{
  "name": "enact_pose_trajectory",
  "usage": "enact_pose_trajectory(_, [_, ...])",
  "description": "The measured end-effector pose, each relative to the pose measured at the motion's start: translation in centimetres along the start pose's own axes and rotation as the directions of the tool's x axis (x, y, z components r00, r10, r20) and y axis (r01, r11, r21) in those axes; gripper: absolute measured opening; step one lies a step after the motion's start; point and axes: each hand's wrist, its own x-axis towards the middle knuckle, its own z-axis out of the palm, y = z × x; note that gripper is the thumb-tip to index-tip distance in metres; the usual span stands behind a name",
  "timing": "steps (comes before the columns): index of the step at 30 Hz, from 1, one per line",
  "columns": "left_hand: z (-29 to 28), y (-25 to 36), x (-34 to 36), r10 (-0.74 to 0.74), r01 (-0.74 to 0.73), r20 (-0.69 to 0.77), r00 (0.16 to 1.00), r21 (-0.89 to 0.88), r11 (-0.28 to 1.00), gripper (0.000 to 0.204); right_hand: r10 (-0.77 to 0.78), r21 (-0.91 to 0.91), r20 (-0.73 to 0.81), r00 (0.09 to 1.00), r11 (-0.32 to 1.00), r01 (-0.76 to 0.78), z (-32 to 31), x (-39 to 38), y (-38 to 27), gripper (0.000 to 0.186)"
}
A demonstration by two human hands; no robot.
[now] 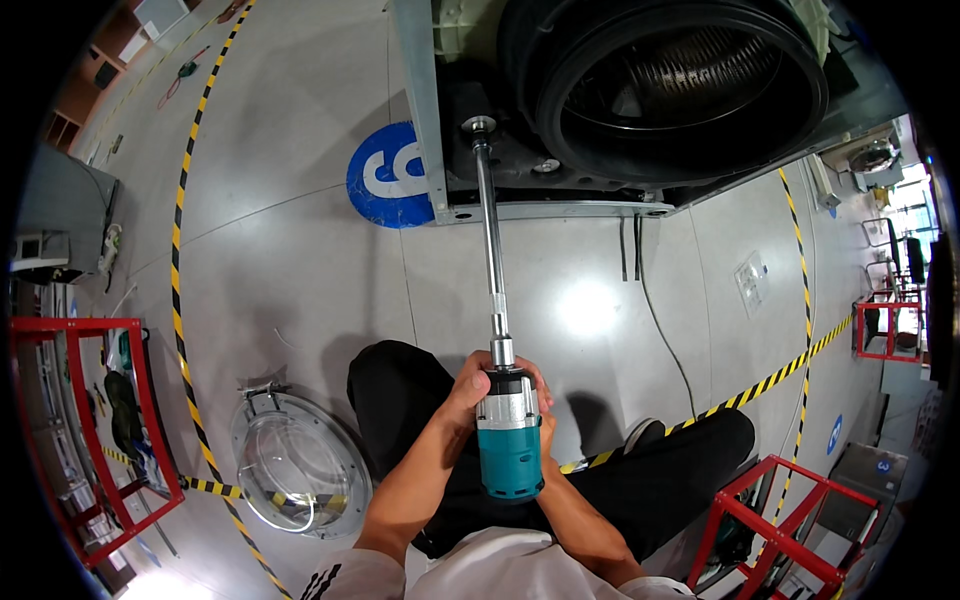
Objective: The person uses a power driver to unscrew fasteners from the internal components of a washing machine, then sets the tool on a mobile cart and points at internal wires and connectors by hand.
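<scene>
A teal and silver power driver (509, 455) is held in front of my torso, with a long steel extension bar (491, 230) running forward from it. The bar's far end meets a round metal fitting (477, 124) low inside an open washing-machine cabinet (430, 120), left of the drum's black rubber opening (680, 160). My left hand (466, 395) is closed around the left of the driver's upper housing, thumb on it. My right hand (541, 405) is closed on the driver's right side, partly hidden behind it.
A detached glass door (300, 460) lies on the floor at lower left. Red metal frames stand at left (140, 420) and lower right (765, 480). Black-yellow tape lines (182, 220) cross the floor. A thin cable (660, 330) runs down from the cabinet, right of the bar. My legs are folded beneath me.
</scene>
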Motion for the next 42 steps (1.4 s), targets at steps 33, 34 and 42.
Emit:
enact_pose_trajectory(33, [0.4,1.0,0.4,-0.04,0.04,-0.014,0.999,-0.025,0.999,0.079,-0.072,-0.184,0.094,0.993,0.979,0.088,0.3,0.3,-1.5,0.009])
enact_pose_trajectory(34, [0.2,0.7,0.4,-0.028,0.027,-0.026,0.999,-0.033,0.999,0.079,-0.063,-0.149,0.1,0.993,0.986,0.078,0.5,0.3,-1.5,0.01])
enact_pose_trajectory(42, [0.5,0.7,0.5,-0.029,0.029,-0.035,0.999,-0.002,1.0,0.081,-0.08,-0.119,0.123,0.989,0.988,0.095,0.3,0.1,-1.0,0.017])
